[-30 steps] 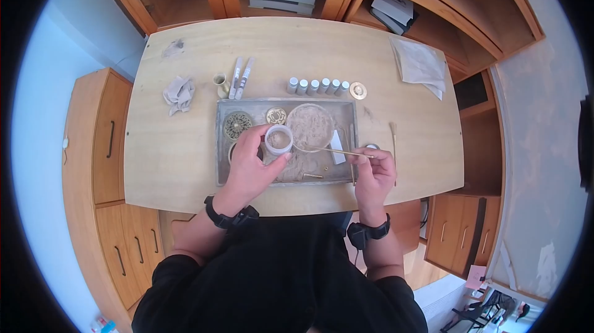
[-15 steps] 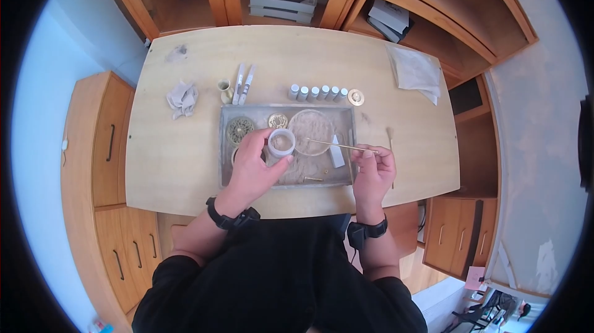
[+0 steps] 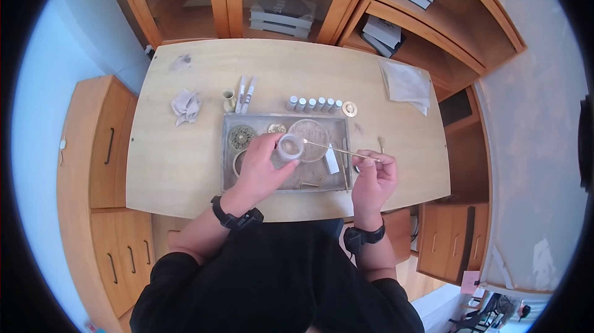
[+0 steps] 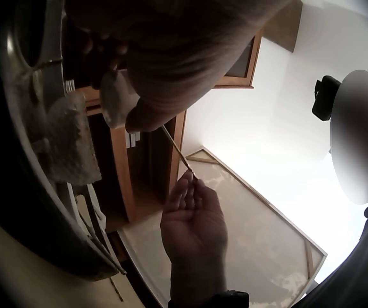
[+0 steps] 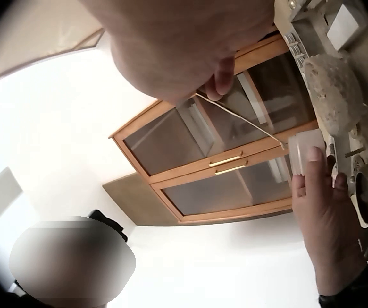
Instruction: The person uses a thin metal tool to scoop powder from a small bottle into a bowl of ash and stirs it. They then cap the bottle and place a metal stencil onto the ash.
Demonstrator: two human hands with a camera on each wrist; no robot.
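My left hand (image 3: 260,172) holds a small translucent jar (image 3: 290,147) between thumb and fingers, raised above the tray and tipped toward the right; some powder shows inside. My right hand (image 3: 376,179) pinches a thin brass-coloured stick (image 3: 337,149), probably a small scoop, by its right end. Its far tip sits right at the jar's rim. Behind the jar, a round clear dish of greyish-brown powder (image 3: 312,137) stands in the grey tray (image 3: 284,190). The right wrist view shows the jar (image 5: 307,147) above and beside the heaped dish (image 5: 333,96).
Inside the tray are an openwork metal lid (image 3: 241,138), a gold ornament disc (image 3: 276,128), a white block (image 3: 331,161) and small brass pieces. Behind it stand several capped vials (image 3: 310,105), a brass vase (image 3: 229,100) and two labelled tubes (image 3: 249,95). Crumpled cloth (image 3: 186,107) lies left.
The stick's tip has gone from over the powder dish to the jar's rim. The jar has tipped to the right. The head view has tilted up, so the table sits lower.
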